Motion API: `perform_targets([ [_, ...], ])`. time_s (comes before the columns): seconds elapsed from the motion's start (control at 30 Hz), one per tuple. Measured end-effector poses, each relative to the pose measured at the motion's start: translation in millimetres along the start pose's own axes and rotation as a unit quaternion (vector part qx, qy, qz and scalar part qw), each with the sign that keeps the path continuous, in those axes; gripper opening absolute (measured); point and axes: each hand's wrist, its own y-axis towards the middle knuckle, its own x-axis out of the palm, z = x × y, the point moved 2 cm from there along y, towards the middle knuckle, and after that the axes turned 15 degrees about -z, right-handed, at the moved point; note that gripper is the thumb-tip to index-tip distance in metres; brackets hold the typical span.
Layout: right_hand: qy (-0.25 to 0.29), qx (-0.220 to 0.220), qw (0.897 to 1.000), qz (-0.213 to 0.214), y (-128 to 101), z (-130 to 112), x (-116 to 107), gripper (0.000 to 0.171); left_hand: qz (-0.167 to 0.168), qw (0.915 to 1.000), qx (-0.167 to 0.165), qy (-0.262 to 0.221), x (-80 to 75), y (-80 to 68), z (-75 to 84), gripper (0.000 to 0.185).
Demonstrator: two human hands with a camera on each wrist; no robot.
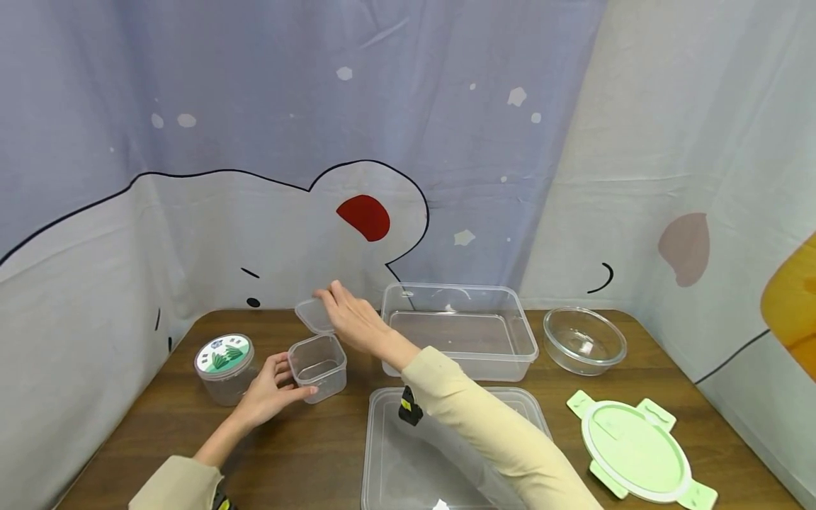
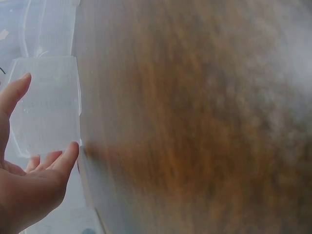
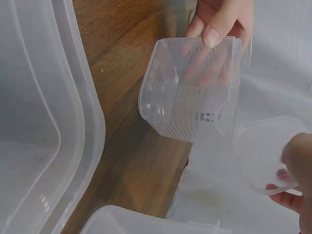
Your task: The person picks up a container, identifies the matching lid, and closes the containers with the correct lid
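Note:
A small clear plastic box (image 1: 321,386) with an open top is held by my left hand (image 1: 270,389), thumb on the near side and fingers at its left side. Its ribbed walls show in the right wrist view, with the left thumb over the rim. Beyond the box, my right hand (image 1: 357,322) pinches a thin translucent lid (image 1: 311,314) by its edge, tilted up close to the box's far rim. Left of my left hand stands a round clear jar (image 1: 226,386) with a green and white label on top.
Right of the hands stands a large clear rectangular container (image 1: 459,365). A large translucent lid (image 1: 395,460) lies in front of it, under my right sleeve. Farther right are a round glass bowl (image 1: 583,361) and a light green clip lid (image 1: 637,450). A printed curtain (image 1: 484,212) hangs behind the table.

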Motion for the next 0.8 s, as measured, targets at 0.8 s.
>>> perform_targets([
  [0.8,0.060,-0.021,0.993,0.101,-9,-2,-15,0.013,-0.010,0.9999,-0.004,-0.005,-1.7,1.4,0.4,0.092],
])
